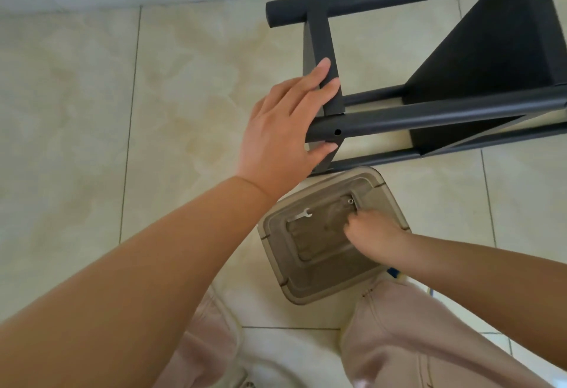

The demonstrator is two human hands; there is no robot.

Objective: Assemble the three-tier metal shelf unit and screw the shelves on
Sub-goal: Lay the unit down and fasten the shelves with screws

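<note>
The shelf unit (429, 111), dark grey metal, lies on its side on the tiled floor (76, 111); its right part is cut off by the frame edge. One end shelf and one inner shelf show; an unfilled screw hole (337, 132) faces up on the near post. The left hand (285, 130) grips the end shelf, thumb below. The right hand (372, 234) reaches into a translucent box (276, 252); its fingers are blurred, grip cannot be told. A small wrench (302, 214) lies inside.

Pale tiled floor (76, 117) under dark shelf frame (429, 114) and plastic tray (310, 283).
</note>
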